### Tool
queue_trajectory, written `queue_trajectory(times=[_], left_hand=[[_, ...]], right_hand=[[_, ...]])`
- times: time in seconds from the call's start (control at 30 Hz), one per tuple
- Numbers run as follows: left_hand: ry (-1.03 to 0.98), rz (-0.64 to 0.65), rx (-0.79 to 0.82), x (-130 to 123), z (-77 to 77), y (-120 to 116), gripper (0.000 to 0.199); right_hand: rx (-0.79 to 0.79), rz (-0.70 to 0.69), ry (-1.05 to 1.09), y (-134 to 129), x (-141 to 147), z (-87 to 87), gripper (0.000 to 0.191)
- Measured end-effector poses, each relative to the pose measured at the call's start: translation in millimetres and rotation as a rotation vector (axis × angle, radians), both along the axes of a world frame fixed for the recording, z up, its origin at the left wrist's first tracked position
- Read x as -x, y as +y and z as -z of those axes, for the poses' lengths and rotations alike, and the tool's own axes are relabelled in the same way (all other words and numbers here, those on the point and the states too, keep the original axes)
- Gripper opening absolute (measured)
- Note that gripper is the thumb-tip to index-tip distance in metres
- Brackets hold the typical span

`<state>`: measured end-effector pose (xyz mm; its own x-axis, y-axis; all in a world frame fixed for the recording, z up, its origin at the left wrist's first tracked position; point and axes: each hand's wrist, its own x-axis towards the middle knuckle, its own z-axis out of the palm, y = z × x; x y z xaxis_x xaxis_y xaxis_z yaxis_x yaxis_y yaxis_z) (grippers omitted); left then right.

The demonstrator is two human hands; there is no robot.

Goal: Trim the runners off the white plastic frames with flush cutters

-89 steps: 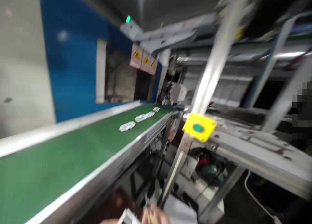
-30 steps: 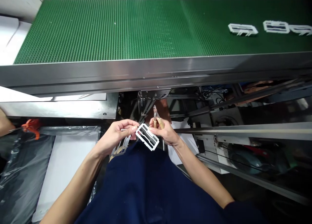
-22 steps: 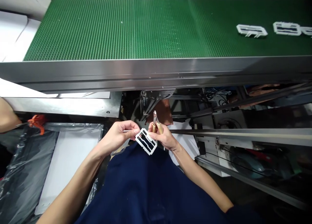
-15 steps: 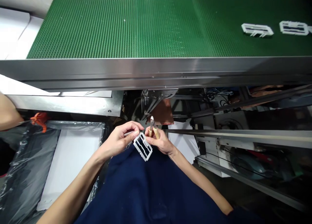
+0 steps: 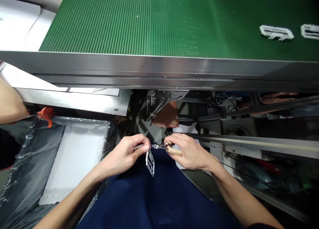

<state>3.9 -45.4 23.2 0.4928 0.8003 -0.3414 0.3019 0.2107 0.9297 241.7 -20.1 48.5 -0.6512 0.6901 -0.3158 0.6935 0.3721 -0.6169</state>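
A white plastic frame [image 5: 150, 163] hangs tilted below the fingertips of my left hand [image 5: 130, 153], which pinches it near its upper end. A thin pale strip also shows between those fingers. My right hand [image 5: 190, 151] is wrapped round the yellowish handles of small cutting pliers [image 5: 174, 151]. The pliers lie level, their metal jaws pointing left, close to my left fingertips and just above the frame. Whether the jaws touch the part cannot be made out.
Ahead runs a green ribbed conveyor belt [image 5: 139, 23] with a metal side rail [image 5: 149, 68]. Two white frames [image 5: 276, 33] lie at its right. At lower left stands a plastic-lined box [image 5: 18, 176] with a white sheet. Another person's arm [image 5: 11, 103] shows at far left, near an orange object [image 5: 46, 115].
My right hand has let go of the frame, moved right and turned the pliers from upright to level. The frame now hangs more edge-on from my left hand. The view has shifted slightly.
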Motion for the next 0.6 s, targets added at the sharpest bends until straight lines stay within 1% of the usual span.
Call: queue_trajectory(times=[0.1, 0.17, 0.23, 0.43, 0.6], left_hand=[[0.040, 0.030, -0.033, -4, -1.8, 3, 0.024], [0.046, 0.043, -0.050, -6, -3.4, 4, 0.024], [0.047, 0.049, -0.062, -8, -5.2, 4, 0.025], [0.043, 0.062, -0.066, -12, -10.1, 4, 0.025], [0.074, 0.135, -0.080, -16, -16.3, 7, 0.023]], right_hand=[[-0.160, -0.126, -0.197, 2, -2, -16.2, 0.021], [-0.205, -0.190, -0.270, 2, 0, -23.0, 0.020], [-0.228, -0.222, -0.316, 1, 2, -27.8, 0.019], [-0.262, -0.256, -0.381, -2, 2, -37.8, 0.012], [-0.273, -0.322, -0.433, 3, 2, -46.5, 0.013]])
